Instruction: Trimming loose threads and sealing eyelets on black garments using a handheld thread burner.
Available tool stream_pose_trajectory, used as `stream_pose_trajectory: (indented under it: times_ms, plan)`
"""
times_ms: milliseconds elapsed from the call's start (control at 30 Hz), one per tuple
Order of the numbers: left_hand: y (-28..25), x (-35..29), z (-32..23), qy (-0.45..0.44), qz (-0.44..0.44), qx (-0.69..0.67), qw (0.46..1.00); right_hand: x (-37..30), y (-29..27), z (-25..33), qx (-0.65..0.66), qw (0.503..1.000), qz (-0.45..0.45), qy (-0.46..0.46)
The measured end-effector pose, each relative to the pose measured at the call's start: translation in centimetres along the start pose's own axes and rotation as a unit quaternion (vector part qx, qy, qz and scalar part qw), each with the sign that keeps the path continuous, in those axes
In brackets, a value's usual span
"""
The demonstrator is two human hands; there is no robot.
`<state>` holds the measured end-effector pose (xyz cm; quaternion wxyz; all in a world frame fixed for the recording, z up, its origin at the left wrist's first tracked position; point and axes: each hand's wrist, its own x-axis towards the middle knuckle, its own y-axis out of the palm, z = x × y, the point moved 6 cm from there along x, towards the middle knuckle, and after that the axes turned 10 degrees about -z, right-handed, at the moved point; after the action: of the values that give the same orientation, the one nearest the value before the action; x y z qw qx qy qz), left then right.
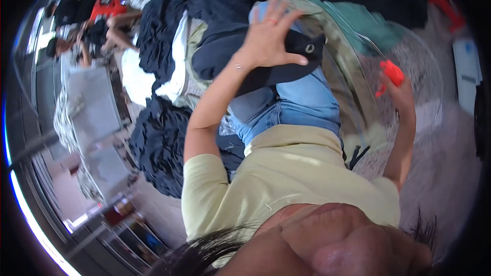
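My left hand [271, 38] is spread over a black garment [230, 53] lying across my lap, its fingers apart and no grip on the cloth. A round metal eyelet [309, 49] shows on the garment, just right of my thumb. Off to the right, my right hand [401, 92] is closed round red-handled scissors [392, 73]. Their thin metal end points up and left; motion blurs both the hand and the tool. Beneath the black garment are my light blue jeans [307, 97].
Dark cloth heaps [158, 143] lie at my left and ahead. Olive cloth [353, 87] and green cloth [358, 25] lie between my legs and right hand. Other people [97, 20] sit at far left, near grey tables [92, 97]. A pale blue-white box [465, 71] stands at far right.
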<state>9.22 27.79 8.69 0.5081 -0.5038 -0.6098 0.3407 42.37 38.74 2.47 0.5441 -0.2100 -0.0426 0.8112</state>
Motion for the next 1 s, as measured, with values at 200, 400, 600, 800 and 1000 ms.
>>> stream_pose_trajectory:
  times_ms: [200, 400, 600, 800, 1000]
  plan:
    - [-4.4, -11.5, 7.9, -0.12, 0.159, 0.068, 0.978, 0.9, 4.2, -0.3, -0.006, 0.999, 0.03, 0.02]
    - [-6.1, -15.0, 6.3, 0.014, 0.073, 0.185, 0.98, 1.9, 6.9, 0.6, -0.028, 0.998, 0.045, 0.017]
    - [-25.1, -17.1, 26.9, -0.032, -0.101, 0.452, 0.886, 3.9, 10.1, 0.5, -0.161, 0.986, 0.045, -0.007]
    - [-36.2, -17.5, 38.9, -0.25, -0.179, 0.48, 0.822, 7.8, 13.7, 2.3, -0.269, 0.952, -0.023, -0.148]
    - [-10.3, -20.4, 48.8, -0.331, -0.189, 0.195, 0.903, 8.2, 17.8, 1.6, -0.229, 0.971, -0.034, 0.06]
